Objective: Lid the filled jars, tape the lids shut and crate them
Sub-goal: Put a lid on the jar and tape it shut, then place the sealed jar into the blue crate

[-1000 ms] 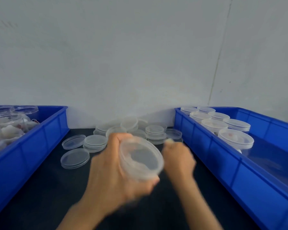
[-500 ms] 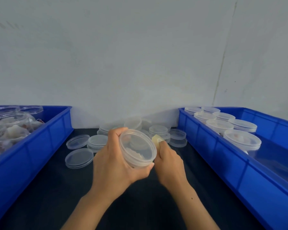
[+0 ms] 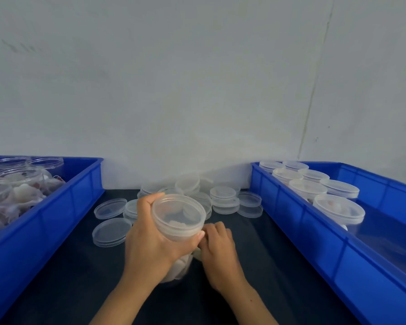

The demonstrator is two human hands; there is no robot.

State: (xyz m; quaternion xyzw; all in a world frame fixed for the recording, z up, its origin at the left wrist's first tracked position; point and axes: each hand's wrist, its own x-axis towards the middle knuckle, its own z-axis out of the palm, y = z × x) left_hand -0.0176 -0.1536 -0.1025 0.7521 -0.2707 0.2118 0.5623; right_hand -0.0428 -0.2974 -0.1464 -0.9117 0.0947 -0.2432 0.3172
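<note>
On the far left the blue crate of unlidded jars (image 3: 42,207) sits as it did a second ago, open mouths showing over white pouches. Next to it on the dark tabletop (image 3: 279,266), the loose clear lids (image 3: 111,232) lie where they were, singly and in short stacks back toward the wall.

The change is in the middle. The left hand (image 3: 150,245) grips the jar (image 3: 178,219) round its neck, thumb across the near rim, and has brought it down from mid-air — a second ago it was held up and tilted toward the camera; now its base looks to be on or just above the tabletop, lid on top. The right hand (image 3: 217,247) has dropped from the rim to the jar's right side, fingers curled and pressed against the wall just under the lid. Something pale shows beneath those fingers — a strip of tape, I would guess, though it is too hidden to be sure, and I cannot tell whether the hand pinches it or only smooths it.

So the lidding seems finished for this jar and the sealing is under way. Crating is not yet done: the blue crate on the right (image 3: 314,231) holds its lidded jars (image 3: 338,207) in rows along the back, with bare floor showing nearer.
</note>
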